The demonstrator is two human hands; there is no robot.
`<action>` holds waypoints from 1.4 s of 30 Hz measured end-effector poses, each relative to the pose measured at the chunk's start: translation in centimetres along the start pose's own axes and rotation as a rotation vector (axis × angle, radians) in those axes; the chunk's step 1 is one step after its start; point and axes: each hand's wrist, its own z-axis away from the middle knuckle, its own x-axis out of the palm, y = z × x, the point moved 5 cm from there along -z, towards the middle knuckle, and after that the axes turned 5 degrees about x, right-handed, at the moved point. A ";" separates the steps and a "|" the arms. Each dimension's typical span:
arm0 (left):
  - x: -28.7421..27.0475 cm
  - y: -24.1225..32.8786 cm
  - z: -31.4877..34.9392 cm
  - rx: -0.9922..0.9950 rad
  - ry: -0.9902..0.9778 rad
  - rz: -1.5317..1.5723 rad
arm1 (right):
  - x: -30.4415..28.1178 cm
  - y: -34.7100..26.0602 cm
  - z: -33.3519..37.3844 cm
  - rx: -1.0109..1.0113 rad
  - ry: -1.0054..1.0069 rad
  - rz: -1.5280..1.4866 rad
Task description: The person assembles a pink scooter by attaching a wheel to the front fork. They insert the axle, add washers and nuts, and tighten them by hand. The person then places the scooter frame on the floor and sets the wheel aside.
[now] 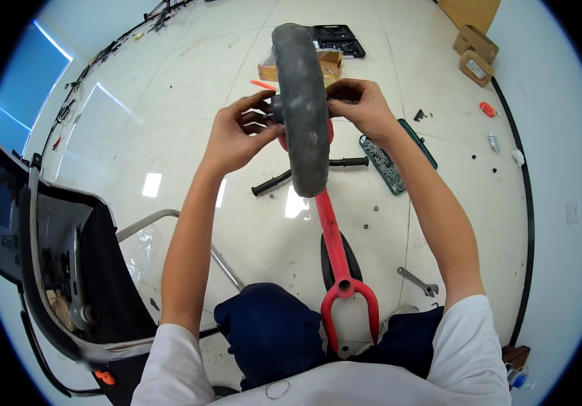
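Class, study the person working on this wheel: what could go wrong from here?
1. The left hand and right hand are near the middle of the wheel, with none on the tread, so it might tip or turn.
2. An open green case of small metal parts lies on the floor near the right forearm; a knock might scatter them.
3. The adjustable wrench lies loose on the floor and could be a trip hazard.

An adjustable wrench [417,281] and tool case [335,32] suggest a workshop.
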 end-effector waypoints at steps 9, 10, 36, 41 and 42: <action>2.2 -1.6 2.8 -0.165 -0.050 0.148 | 0.9 0.1 1.1 0.019 -0.100 0.088; 2.4 -1.8 3.0 -0.193 -0.097 0.128 | 1.1 0.3 1.1 0.030 -0.105 0.089; 1.6 0.6 4.8 -0.219 0.192 0.381 | 3.2 -2.7 0.2 -0.154 -0.099 -0.260; 1.8 -1.0 5.1 -0.180 0.159 0.481 | 3.9 -2.8 0.4 -0.095 -0.087 -0.407; 1.9 -1.3 5.1 -0.184 0.144 0.515 | 3.9 -2.9 0.4 -0.100 -0.084 -0.407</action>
